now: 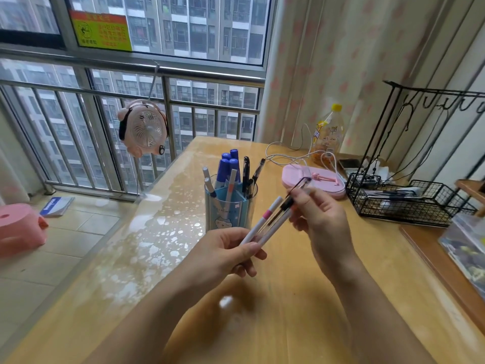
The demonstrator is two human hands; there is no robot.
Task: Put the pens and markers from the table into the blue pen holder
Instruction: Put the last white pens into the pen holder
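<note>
Hands are both occupied above the table (301, 298), just in front of the blue pen holder (229, 208). My left hand (225, 254) is closed around the lower ends of a small bundle: two white pens (265, 223), one with a pink band, fanned up and to the right. My right hand (319, 211) pinches a clear pen with a black grip (291, 199) between thumb and fingertips, at the upper part of its barrel; I judge it is being drawn out of the bundle so it can go in singly, though a regrip of the whole bundle cannot be ruled out. Holder status: upright, near the window-side edge of the table, divided into compartments, already carrying several blue-capped markers (231, 164), some grey-tipped white pens (210, 185) on the left, and dark pens (248, 172) on the right. No loose pens are visible on the open table surface, so I assess the task as nearly complete, these three being the remainder. Pens in the black wire basket (401, 203) at right appear to be stored and outside scope. Risk noted: the holder is crowded, so a careless insertion could catch on standing pens or tip it.
</note>
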